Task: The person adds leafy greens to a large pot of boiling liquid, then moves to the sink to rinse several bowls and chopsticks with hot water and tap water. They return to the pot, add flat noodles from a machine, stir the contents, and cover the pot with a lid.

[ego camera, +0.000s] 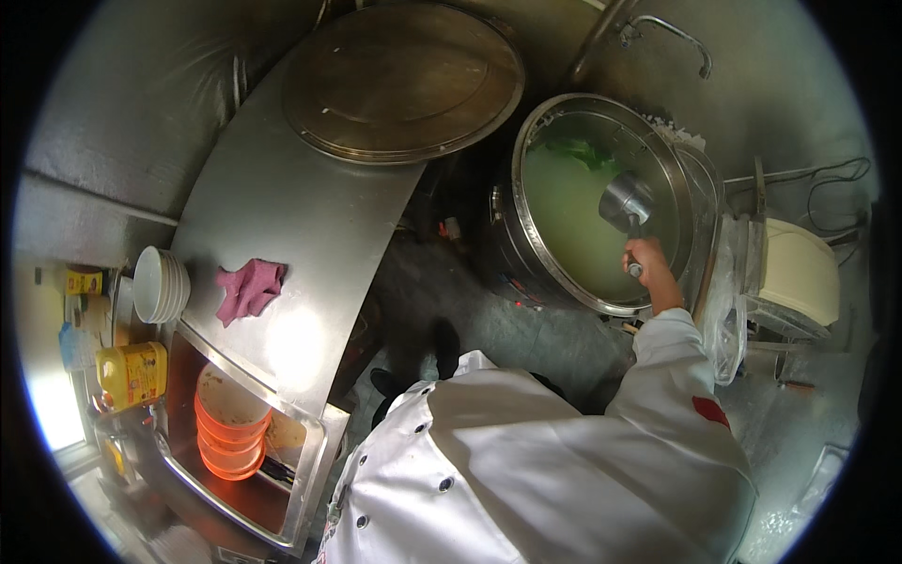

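Note:
My right hand (647, 258) grips the handle of a metal ladle (626, 199), whose deep round cup sits over the cloudy liquid in a large steel stockpot (523, 204). Whether the cup dips into the liquid I cannot tell. Green leaves (581, 151) float near the pot's far wall. The pale green liquid (567, 222) fills much of the pot. My left hand is out of view.
A steel counter (317, 211) to the left bears a large round lid (409, 77), a purple cloth (252, 289) and stacked white bowls (158, 285). Orange bowls (232, 416) stand in a sink (317, 451), beside a yellow jug (132, 375). A faucet (669, 28) projects from the wall.

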A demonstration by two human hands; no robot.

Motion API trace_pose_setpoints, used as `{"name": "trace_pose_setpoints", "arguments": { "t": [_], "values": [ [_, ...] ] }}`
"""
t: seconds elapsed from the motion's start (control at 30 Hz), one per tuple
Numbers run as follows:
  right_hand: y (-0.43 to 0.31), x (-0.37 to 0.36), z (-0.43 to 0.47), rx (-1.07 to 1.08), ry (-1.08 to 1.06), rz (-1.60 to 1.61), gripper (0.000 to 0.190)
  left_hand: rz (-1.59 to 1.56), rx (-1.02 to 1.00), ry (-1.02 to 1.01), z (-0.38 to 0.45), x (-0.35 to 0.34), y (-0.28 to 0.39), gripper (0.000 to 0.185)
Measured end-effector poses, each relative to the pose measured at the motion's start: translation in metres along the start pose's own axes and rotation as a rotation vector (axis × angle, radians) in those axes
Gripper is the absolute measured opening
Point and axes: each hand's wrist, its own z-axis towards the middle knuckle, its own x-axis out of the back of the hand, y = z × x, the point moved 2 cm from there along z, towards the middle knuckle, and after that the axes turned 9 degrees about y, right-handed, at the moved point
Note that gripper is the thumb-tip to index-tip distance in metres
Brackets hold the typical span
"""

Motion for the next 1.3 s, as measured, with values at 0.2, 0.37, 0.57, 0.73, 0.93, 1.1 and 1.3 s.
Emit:
{"name": "trace_pose_setpoints", "arguments": {
  "t": [0.2, 0.37, 0.57, 0.73, 0.93, 1.1, 1.3],
  "values": [
    [0.045, -0.022, 0.054, 0.058, 0.009, -0.547, 0.013, 0.135, -0.056, 0.03, -0.001, -0.003, 0.023, 0.02],
    [0.051, -0.038, 0.049, -0.121, -0.352, -0.074, 0.015, 0.203, -0.115, 0.049, -0.007, -0.004, 0.038, 0.02],
    [0.052, 0.001, -0.015, -0.265, -0.586, 0.597, 0.019, 0.268, -0.417, 0.078, -0.024, 0.009, 0.062, 0.02],
    [0.033, 0.03, -0.107, -0.262, -0.505, 0.613, 0.018, 0.106, -0.521, 0.294, 0.0, 0.066, 0.055, 0.019],
    [-0.015, 0.022, -0.225, -0.188, -0.81, 0.752, 0.043, -0.097, -0.295, 0.972, 0.051, 0.174, -0.036, 0.024],
    [-0.052, -0.021, -0.372, -0.279, -1.079, 0.788, 0.054, -0.416, -0.292, 0.95, 0.07, 0.211, -0.103, 0.023],
    [-0.05, -0.094, -0.495, -0.365, -1.115, 0.577, 0.05, -0.738, -0.306, 0.791, 0.023, 0.247, -0.148, 0.016]
  ]
}}
